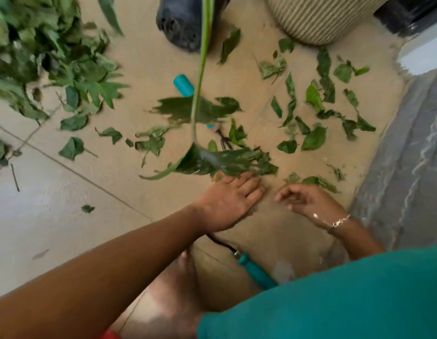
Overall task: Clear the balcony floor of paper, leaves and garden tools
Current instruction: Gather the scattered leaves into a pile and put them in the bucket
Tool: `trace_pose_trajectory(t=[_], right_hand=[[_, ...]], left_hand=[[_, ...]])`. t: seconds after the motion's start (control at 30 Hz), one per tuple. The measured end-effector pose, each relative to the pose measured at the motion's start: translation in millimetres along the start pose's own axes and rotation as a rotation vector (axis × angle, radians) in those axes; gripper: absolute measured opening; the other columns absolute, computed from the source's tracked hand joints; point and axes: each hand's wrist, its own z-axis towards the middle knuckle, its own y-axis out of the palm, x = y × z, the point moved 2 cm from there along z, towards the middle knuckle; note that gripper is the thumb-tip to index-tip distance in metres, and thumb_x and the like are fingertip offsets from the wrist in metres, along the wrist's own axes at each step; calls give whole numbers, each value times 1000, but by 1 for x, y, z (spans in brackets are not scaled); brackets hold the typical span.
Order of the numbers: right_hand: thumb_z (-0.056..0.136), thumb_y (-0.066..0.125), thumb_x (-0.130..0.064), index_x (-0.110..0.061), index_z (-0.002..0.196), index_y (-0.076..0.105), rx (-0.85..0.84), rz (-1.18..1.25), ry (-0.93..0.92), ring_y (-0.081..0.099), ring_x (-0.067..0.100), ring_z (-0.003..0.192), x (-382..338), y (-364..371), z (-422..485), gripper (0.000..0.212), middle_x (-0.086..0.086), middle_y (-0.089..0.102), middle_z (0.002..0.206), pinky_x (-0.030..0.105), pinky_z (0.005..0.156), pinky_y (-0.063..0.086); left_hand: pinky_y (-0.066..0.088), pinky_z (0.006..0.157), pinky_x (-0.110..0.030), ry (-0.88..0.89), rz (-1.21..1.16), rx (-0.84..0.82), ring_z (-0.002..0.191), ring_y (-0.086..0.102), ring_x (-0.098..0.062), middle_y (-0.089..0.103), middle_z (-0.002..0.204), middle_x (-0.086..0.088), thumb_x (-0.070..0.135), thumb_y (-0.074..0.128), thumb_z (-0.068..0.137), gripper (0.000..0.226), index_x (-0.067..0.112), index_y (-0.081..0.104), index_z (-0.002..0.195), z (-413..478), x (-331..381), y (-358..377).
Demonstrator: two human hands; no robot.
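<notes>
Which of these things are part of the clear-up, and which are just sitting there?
To clear: scattered leaves, leaf pile, teal-handled hand rake, second teal-handled tool by the knee.
Just there: black pot, ribbed planter, drooping leaf attached to its stem.

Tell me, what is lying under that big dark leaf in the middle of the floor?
A small garden rake lies under the big leaf. Its teal handle sticks out above and its dark prongs below; the shaft between them is hidden by the leaf.
</notes>
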Motion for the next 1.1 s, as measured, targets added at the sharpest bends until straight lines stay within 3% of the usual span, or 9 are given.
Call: trace_pose_trajectory(t=[0.1,0.23,0.4,0.47,0.57,0.67,0.9,1.0,1.1], right_hand=[[77,49,19,-23,72,58,303,-145,172,61,17,75,38,-23,7,43,-2,60,71,24,76,50],[76,63,3,-18,126,43,560,-57,463,57,38,99,64,-31,19,57,12,56,104,52,85,51],[74,70,-1,-18,138,40,404,-17,54,57,22,97,11,11,46,73,9,48,120,31,87,49],[78,65,2,-17,132,48,606,-16,13,52,15,92,2,-3,42,59,9,47,117,19,80,43],[85,58,-2,-14,138,41,899,-73,224,37,29,127,29,-39,31,57,14,28,145,28,101,34],[91,53,-18,-14,148,19,789,-116,383,15,33,140,48,-30,36,66,17,8,154,41,113,25],[92,53,-20,-19,146,27,783,-226,-203,20,28,141,-10,5,64,60,9,12,156,39,109,30],[92,52,-24,-16,147,23,794,-228,55,14,33,142,2,-34,83,63,13,7,156,41,114,24],[93,49,-20,-16,147,24,640,-274,-121,10,28,143,-16,-22,93,60,9,8,157,37,116,17]], left_hand=[[54,81,-30,41,-7,136,105,64,-25,62,122,-14,25,60,82,47,7,58,126,-2,-2,1],[52,89,-40,19,-66,89,111,60,-31,56,129,-20,15,53,86,48,4,49,133,0,-6,13],[15,115,-49,-11,71,57,138,31,-34,36,146,-21,16,41,97,45,6,36,142,11,-21,3],[20,114,-47,32,170,-42,136,36,-32,44,142,-13,28,42,96,41,18,47,136,17,-37,38],[-19,111,-16,91,96,-138,145,16,-26,23,154,7,77,20,85,49,61,30,131,28,-66,108],[17,118,-43,53,193,-168,134,38,-35,44,142,-13,50,26,94,54,20,51,131,42,-66,40],[-3,116,-45,-103,232,-246,145,-5,-31,-1,157,-14,32,29,102,57,12,6,150,61,-74,-43],[13,116,-46,-84,231,-157,143,18,-34,21,154,-18,37,53,92,66,11,27,147,66,-74,-66],[52,86,-45,-59,301,-168,107,63,-32,65,116,-16,51,86,46,80,11,68,112,77,-71,-87]])
